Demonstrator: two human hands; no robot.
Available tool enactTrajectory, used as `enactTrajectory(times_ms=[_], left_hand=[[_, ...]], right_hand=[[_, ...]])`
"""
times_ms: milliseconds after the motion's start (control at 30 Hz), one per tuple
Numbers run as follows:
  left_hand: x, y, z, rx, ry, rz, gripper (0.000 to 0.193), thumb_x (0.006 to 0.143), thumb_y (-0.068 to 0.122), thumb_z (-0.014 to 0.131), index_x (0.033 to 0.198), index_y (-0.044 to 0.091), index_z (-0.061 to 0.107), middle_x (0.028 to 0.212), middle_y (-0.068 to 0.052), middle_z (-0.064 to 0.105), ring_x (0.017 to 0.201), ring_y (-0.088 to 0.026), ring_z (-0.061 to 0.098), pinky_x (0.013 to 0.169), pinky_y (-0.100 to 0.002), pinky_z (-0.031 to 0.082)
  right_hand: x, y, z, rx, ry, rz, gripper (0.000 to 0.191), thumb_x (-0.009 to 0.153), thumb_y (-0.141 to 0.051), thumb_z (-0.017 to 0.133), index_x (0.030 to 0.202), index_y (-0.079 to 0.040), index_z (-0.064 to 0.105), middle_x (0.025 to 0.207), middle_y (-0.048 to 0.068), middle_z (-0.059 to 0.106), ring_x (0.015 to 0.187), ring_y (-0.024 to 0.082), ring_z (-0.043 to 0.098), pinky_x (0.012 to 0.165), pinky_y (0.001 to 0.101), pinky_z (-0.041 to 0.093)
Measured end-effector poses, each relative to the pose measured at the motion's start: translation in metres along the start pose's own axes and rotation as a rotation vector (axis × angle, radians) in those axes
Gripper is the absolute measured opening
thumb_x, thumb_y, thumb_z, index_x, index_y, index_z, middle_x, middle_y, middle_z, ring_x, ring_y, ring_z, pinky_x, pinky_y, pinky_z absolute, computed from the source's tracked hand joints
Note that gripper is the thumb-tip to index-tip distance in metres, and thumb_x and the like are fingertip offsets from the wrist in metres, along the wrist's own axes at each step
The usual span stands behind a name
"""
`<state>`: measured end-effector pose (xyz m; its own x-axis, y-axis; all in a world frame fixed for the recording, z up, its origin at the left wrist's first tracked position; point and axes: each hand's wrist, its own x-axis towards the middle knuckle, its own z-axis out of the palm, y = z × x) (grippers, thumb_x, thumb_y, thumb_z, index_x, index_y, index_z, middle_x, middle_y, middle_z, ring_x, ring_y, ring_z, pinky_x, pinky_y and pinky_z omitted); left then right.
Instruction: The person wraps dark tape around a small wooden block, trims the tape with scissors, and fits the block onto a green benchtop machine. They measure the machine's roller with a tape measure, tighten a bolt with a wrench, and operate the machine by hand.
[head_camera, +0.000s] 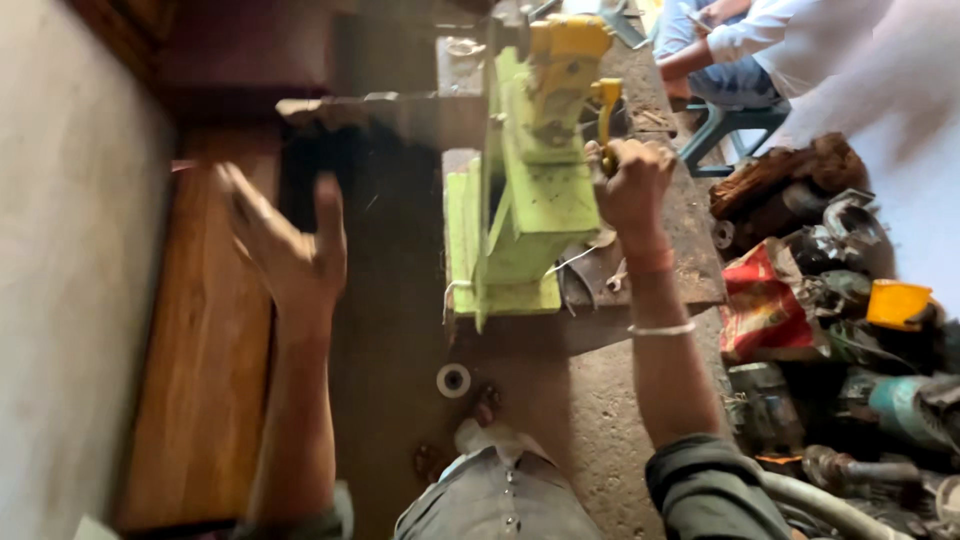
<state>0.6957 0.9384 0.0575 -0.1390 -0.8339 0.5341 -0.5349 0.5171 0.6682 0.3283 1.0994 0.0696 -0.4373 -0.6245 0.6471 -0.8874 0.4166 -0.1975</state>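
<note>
Fingers of the right hand are wrapped tight around the yellow handle of a green machine on the workbench. Off to their left, the left hand hangs blurred, fingers spread, holding nothing. Beyond the handle sits another person's sleeve.

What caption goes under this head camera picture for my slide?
Right hand grips the yellow crank handle of a green bench machine while the open left hand hangs over the floor.
</note>
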Motion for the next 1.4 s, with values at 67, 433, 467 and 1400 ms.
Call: enactTrajectory(times_ms=[67,433,467,1400], left_hand=[[0.026,0.03,-0.028,0.262,0.162,0.054,0.101,0.108,0.063,0.065,0.158,-0.015,0.026,0.161,-0.04,0.03,0.152,-0.051,0.031,0.117,-0.058,0.029],[-0.017,0.081,-0.163,0.096,0.228,0.273,0.019,0.108,0.024,0.076,0.106,0.005,0.074,0.11,-0.013,0.075,0.099,-0.028,0.074,0.087,-0.035,0.059],[-0.019,0.08,-0.158,0.026,0.235,0.227,0.017,0.103,0.021,0.08,0.1,0.005,0.075,0.103,-0.012,0.076,0.09,-0.026,0.075,0.079,-0.036,0.058],[0.151,-0.06,-0.059,-0.368,-0.756,-0.1,0.045,0.089,0.052,0.079,0.092,0.008,0.081,0.076,0.004,0.067,0.072,-0.005,0.057,0.065,-0.026,0.047]], right_hand=[[0.012,0.005,0.004,-0.078,-0.157,0.037,0.042,0.103,-0.045,0.067,0.082,-0.009,0.073,0.08,0.016,0.069,0.085,0.037,0.065,0.084,0.0502,0.045],[0.048,0.0,0.028,-0.253,-0.163,0.106,0.054,0.104,-0.056,0.058,0.085,-0.01,0.079,0.084,0.02,0.073,0.081,0.042,0.07,0.08,0.0531,0.049],[0.047,-0.001,0.028,-0.262,-0.133,0.097,0.053,0.104,-0.055,0.059,0.084,-0.011,0.079,0.084,0.02,0.073,0.08,0.042,0.07,0.081,0.0534,0.048],[0.057,0.009,0.046,-0.232,0.041,0.009,0.037,0.099,-0.034,0.071,0.077,-0.004,0.07,0.077,0.025,0.069,0.074,0.046,0.068,0.073,0.055,0.052]])
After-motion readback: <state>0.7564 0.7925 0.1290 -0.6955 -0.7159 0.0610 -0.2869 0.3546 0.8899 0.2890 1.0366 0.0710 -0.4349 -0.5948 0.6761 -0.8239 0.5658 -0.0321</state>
